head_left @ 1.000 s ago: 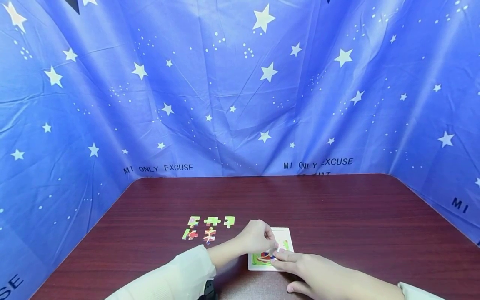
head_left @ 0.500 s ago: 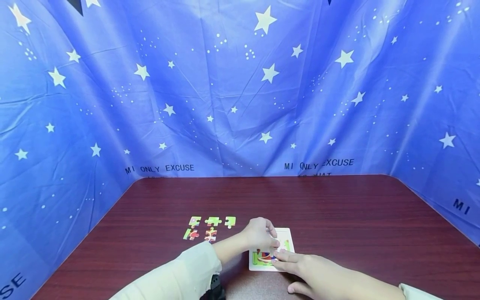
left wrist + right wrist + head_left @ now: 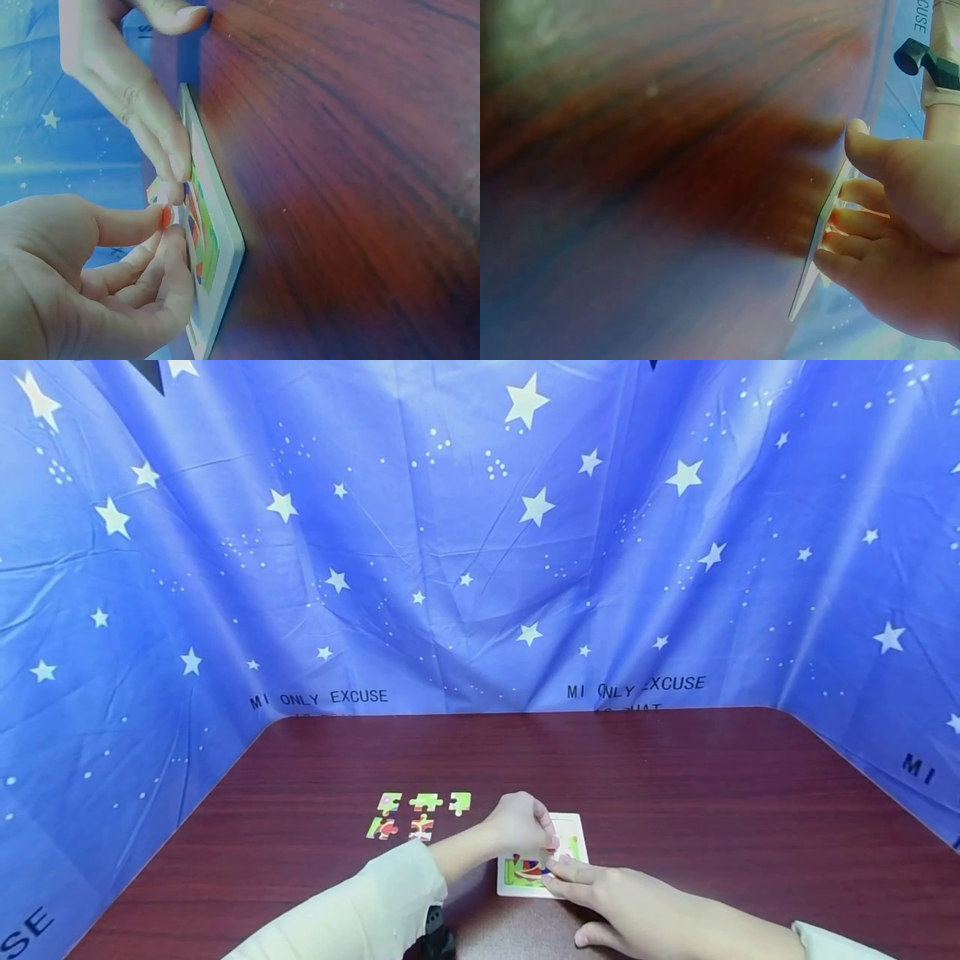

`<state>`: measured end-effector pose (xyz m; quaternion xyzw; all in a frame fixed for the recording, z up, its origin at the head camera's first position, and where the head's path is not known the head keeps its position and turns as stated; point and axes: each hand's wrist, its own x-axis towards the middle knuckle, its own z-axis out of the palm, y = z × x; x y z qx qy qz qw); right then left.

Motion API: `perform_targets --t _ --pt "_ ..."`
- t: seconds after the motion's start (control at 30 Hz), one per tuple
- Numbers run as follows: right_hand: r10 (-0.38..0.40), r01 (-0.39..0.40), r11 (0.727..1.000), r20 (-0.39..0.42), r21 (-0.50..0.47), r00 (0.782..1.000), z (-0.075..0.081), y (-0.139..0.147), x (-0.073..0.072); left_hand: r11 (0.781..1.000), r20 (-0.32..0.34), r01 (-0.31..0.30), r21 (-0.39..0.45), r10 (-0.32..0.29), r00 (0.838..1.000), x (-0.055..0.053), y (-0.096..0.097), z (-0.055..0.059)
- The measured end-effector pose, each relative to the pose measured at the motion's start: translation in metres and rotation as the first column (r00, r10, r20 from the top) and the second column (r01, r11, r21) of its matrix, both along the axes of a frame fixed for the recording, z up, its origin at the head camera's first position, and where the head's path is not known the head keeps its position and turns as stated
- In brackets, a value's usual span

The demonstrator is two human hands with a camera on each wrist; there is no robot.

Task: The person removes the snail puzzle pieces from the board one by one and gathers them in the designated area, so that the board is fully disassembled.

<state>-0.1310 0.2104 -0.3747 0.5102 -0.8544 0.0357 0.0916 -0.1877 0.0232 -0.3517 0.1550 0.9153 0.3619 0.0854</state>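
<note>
A jigsaw board (image 3: 512, 891) with a pale frame and a partly filled picture in green, red and blue lies near the table's front edge. Over its middle, my left hand (image 3: 520, 824) pinches a small puzzle piece (image 3: 166, 217) between thumb and fingers; a red patch shows, while the fingertips hide most of it. From the right, my right hand (image 3: 633, 900) lays its extended fingers on the board's picture, thumb held apart. Both hands' fingertips nearly meet in the left wrist view. The right wrist view has those fingers along the board's edge.
Several loose puzzle pieces (image 3: 426, 802) lie in two rows on the dark red wooden table (image 3: 675, 777), left of the board. A blue curtain with stars (image 3: 465, 527) surrounds the table's back and sides. A black device (image 3: 437, 935) sits on the left wrist.
My left hand has shifted slightly over the board, turning the pinched piece so that red shows at its fingertips. The right hand stays in place; the loose pieces lie as before.
</note>
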Motion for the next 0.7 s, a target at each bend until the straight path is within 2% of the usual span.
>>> perform_targets --t 0.1,0.2,0.43,0.7 --pt "0.003 -0.003 1.0 -0.013 0.006 1.0 0.0001 0.0 -0.0005 1.0 -0.021 0.012 0.001 -0.012 1.0 0.001 0.0004 -0.0004" --pt "0.008 -0.008 1.0 -0.023 0.012 1.0 0.0001 0.0003 -0.0004 1.0 0.003 0.015 0.002 -0.015 1.0 0.0004 0.0011 -0.001" --pt "0.003 -0.003 1.0 0.017 0.009 1.0 -0.0007 -0.0008 -0.0012 0.998 0.031 0.019 -0.068 -0.017 0.999 -0.0032 0.0027 -0.001" --pt "0.011 -0.011 1.0 0.02 0.008 1.0 -0.0011 -0.0009 -0.0019 0.996 -0.023 0.093 0.004 -0.093 0.995 -0.0055 -0.003 -0.0042"
